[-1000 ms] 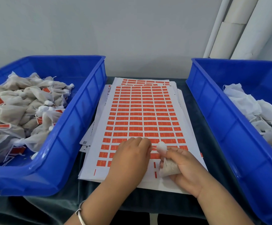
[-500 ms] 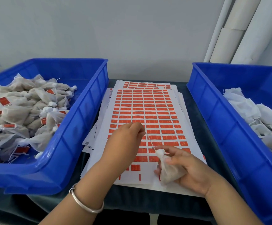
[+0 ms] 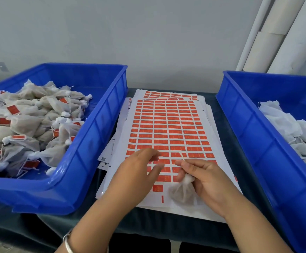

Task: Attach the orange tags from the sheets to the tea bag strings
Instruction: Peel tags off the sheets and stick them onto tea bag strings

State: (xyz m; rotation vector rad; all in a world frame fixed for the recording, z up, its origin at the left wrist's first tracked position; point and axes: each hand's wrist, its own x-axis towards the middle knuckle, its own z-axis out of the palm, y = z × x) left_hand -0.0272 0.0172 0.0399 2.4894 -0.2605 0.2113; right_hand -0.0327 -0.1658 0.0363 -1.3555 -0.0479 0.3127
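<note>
Centrally, flat paper sheets [image 3: 166, 128] of orange tags; right hand [image 3: 207, 181] pinches gauzy tea bag [image 3: 183, 190] and thin string [image 3: 182, 156]; left hand [image 3: 135, 176] blurred, fingers spread, empty. Rigid blue bins [image 3: 97, 136] flank the narrow worktop [image 3: 227, 121] strips.

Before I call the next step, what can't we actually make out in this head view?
- Left hand: fingertips motion-blurred, so whether it holds a tag is unclear.
- Print on the tag sheet: too small to read.
- Right hand: its fingers hide part of the tea bag.
- Right bin and left bin: contents cut off by the frame edges.
</note>
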